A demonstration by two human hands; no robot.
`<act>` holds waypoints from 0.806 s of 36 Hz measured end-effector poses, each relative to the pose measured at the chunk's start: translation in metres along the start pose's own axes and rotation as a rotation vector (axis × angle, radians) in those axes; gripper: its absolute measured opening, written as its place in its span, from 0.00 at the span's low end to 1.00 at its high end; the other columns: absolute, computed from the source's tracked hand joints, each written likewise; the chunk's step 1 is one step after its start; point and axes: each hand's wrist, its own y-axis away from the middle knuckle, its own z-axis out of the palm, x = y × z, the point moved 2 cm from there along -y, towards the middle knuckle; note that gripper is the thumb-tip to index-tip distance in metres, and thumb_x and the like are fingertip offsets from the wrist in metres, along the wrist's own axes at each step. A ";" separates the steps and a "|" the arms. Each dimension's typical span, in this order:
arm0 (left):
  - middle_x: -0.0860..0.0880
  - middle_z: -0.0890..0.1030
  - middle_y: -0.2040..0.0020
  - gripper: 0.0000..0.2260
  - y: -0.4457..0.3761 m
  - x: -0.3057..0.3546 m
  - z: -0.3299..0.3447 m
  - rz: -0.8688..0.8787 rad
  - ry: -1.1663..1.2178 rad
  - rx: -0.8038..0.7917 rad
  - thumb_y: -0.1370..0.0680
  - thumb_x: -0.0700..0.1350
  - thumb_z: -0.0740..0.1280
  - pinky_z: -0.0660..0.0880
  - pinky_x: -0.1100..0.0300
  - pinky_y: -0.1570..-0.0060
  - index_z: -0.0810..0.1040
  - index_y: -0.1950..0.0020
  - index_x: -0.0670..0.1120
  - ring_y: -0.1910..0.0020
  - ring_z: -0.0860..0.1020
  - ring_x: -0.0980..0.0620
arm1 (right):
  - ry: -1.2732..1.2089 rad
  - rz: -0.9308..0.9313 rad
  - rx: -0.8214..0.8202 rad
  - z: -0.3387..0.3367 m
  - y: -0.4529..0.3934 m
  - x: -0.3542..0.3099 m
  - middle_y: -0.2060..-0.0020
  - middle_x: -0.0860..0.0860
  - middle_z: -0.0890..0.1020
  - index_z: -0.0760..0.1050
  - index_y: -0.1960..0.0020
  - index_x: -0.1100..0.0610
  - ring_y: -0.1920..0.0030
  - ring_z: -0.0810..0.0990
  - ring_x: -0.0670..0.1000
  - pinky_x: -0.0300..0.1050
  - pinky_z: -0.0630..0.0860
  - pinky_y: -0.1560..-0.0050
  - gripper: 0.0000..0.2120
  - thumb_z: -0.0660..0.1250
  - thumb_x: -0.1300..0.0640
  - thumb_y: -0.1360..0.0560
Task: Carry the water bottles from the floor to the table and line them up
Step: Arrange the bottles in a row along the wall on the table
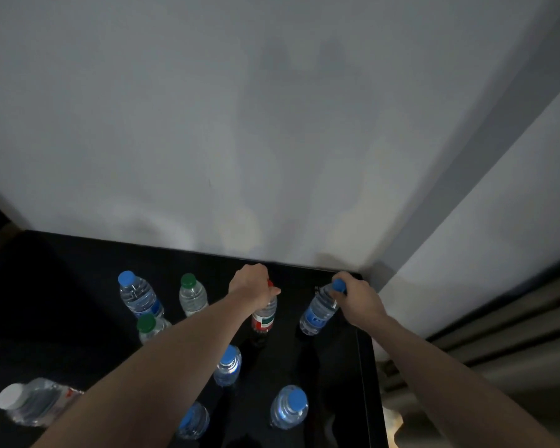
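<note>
Several clear water bottles stand on a black table (62, 286). My left hand (251, 284) grips the top of a red-capped bottle with a red and green label (265, 316) near the table's back edge. My right hand (358, 297) grips the neck of a blue-capped bottle (317, 313) at the back right corner; that bottle leans to the right. Other bottles stand around: a blue-capped one (138, 295) and a green-capped one (192, 294) at the back, another green-capped one (149, 328), blue-capped ones (228, 367) (288, 407) (193, 421) nearer me, and a white-capped one (29, 400) at the left.
A pale wall (240, 124) rises right behind the table. The table's right edge (369, 367) runs close to a corner of the wall. Right of it hang grey curtain folds (514, 334). My forearms cross above the nearer bottles.
</note>
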 end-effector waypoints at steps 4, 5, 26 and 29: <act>0.47 0.81 0.51 0.15 -0.003 0.000 0.001 -0.008 -0.010 0.002 0.24 0.54 0.73 0.81 0.53 0.50 0.77 0.45 0.47 0.52 0.81 0.50 | -0.005 0.012 0.060 -0.013 -0.026 0.002 0.58 0.50 0.77 0.73 0.44 0.50 0.61 0.75 0.51 0.45 0.72 0.60 0.07 0.64 0.49 0.19; 0.47 0.81 0.51 0.15 -0.004 0.001 0.001 -0.011 -0.013 0.002 0.24 0.54 0.73 0.81 0.53 0.50 0.77 0.45 0.47 0.52 0.81 0.49 | -0.005 0.016 0.068 -0.016 -0.033 0.003 0.57 0.51 0.77 0.72 0.43 0.51 0.59 0.76 0.53 0.46 0.72 0.59 0.08 0.64 0.50 0.19; 0.48 0.80 0.49 0.16 -0.021 0.000 0.007 -0.041 0.034 0.012 0.25 0.55 0.74 0.80 0.53 0.49 0.77 0.43 0.49 0.50 0.80 0.49 | 0.056 0.161 0.101 -0.017 -0.130 0.017 0.54 0.55 0.75 0.71 0.43 0.56 0.58 0.72 0.54 0.45 0.68 0.57 0.10 0.59 0.65 0.21; 0.48 0.81 0.48 0.16 -0.021 -0.003 0.005 -0.043 0.048 0.014 0.26 0.55 0.74 0.81 0.52 0.48 0.78 0.43 0.49 0.49 0.80 0.49 | 0.042 0.179 0.115 -0.018 -0.135 0.020 0.49 0.59 0.79 0.72 0.41 0.57 0.55 0.75 0.58 0.46 0.69 0.57 0.12 0.59 0.66 0.22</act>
